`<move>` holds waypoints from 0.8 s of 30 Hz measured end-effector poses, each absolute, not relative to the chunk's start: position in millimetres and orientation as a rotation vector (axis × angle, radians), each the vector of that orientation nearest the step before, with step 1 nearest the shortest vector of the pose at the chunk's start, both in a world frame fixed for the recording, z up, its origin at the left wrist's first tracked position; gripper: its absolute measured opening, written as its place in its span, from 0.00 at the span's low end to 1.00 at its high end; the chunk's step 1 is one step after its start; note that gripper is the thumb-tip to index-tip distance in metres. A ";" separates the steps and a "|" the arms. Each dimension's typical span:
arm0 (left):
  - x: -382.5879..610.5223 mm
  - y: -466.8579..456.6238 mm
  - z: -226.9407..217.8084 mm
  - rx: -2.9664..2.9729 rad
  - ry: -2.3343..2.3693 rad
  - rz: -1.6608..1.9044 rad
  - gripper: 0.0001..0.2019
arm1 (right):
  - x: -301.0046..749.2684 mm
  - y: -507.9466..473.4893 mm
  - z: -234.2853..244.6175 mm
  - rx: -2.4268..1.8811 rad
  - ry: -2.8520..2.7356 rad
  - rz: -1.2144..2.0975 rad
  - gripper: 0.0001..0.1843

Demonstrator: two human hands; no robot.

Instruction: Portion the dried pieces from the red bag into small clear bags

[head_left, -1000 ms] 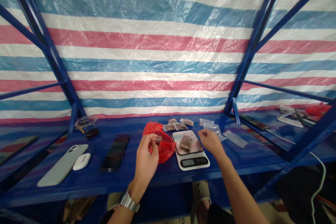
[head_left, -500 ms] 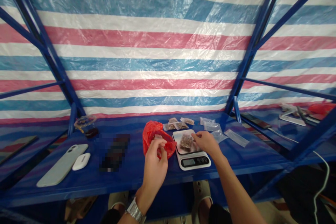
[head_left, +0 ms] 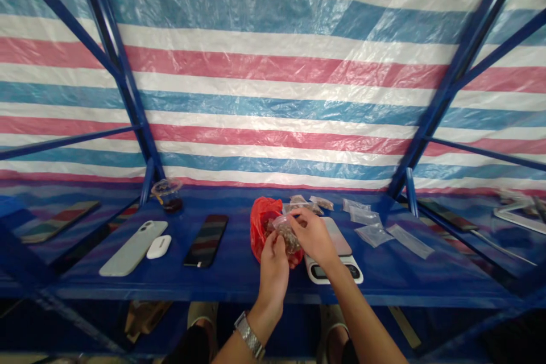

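Observation:
My hands meet above the front of a red plastic bag (head_left: 259, 228). Between them is a small clear plastic bag (head_left: 286, 234) of brown, chunky material. My right hand (head_left: 313, 237) pinches its upper edge, and the fingers of my left hand (head_left: 273, 274) grip it from below. A white digital kitchen scale (head_left: 335, 256) stands just right of my right hand, its tray bare where it shows. Several small filled bags (head_left: 302, 205) lie behind the red bag.
Several flat clear bags (head_left: 371, 224) lie to the right on the blue metal shelf (head_left: 426, 284). To the left are a phone (head_left: 206, 240), a pale phone (head_left: 133, 248), a white earbud case (head_left: 158, 247) and a glass cup (head_left: 167, 195). A striped tarp hangs behind.
The small bag of brown material has left the scale's tray and is now held between my hands above the red bag. My right hand has moved left, and the whole view has shifted.

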State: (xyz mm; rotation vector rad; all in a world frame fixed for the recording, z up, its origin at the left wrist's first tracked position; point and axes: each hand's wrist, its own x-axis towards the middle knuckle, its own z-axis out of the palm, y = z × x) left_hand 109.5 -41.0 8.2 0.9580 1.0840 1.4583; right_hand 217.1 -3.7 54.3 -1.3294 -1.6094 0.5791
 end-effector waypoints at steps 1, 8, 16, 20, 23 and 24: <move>109.1 -41.3 7.8 0.915 1.093 1.432 0.25 | 213.6 -1.6 52.4 -1.374 -1.607 0.567 0.12; 100.5 -51.1 8.0 0.734 1.089 1.341 0.22 | 196.7 10.4 46.0 -1.453 -1.691 0.608 0.10; 84.2 -56.4 15.0 0.709 1.077 1.252 0.21 | 184.6 13.6 46.0 -1.445 -1.746 0.616 0.10; 80.6 -58.4 18.0 0.719 1.060 1.212 0.19 | 186.2 13.5 43.4 -1.431 -1.766 0.612 0.11; 82.8 -56.8 18.3 0.702 1.081 1.173 0.17 | 190.3 12.2 41.2 -1.425 -1.782 0.613 0.11; 84.0 -55.8 18.3 0.693 1.093 1.159 0.17 | 191.9 11.6 40.4 -1.423 -1.787 0.615 0.11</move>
